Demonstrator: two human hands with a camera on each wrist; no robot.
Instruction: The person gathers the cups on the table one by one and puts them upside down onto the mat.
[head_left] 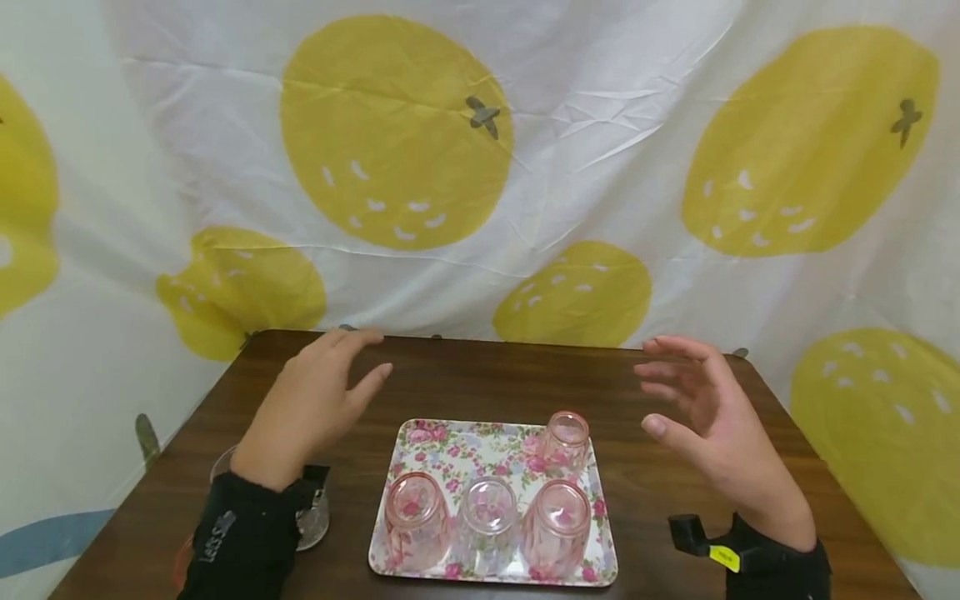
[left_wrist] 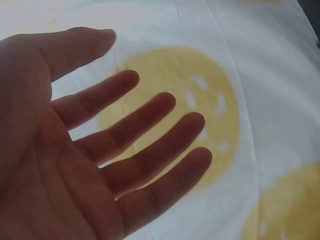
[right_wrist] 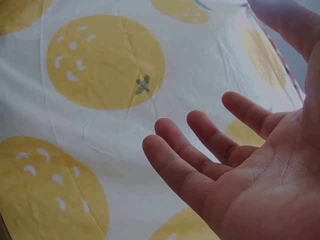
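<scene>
My left hand [head_left: 307,408] hovers over the left part of the table, fingers spread and relaxed, holding nothing. Opposite it, my right hand [head_left: 712,425] is raised to the right of a floral tray [head_left: 465,454], palm turned inward, also holding nothing. Along the tray's near edge, upside down, stand a pink glass [head_left: 416,525], a clear glass [head_left: 487,525] and another pink glass [head_left: 557,533]. A smaller-looking pink glass [head_left: 566,446] is at the tray's back right corner. Both wrist views show a bare palm with loosely extended fingers.
Partly hidden behind my left wrist is a clear glass [head_left: 315,521] on the brown wooden table [head_left: 480,375]. A reddish rim [head_left: 182,562] shows beside the left sleeve. Behind the table hangs a white curtain [head_left: 600,183] with yellow fruit prints.
</scene>
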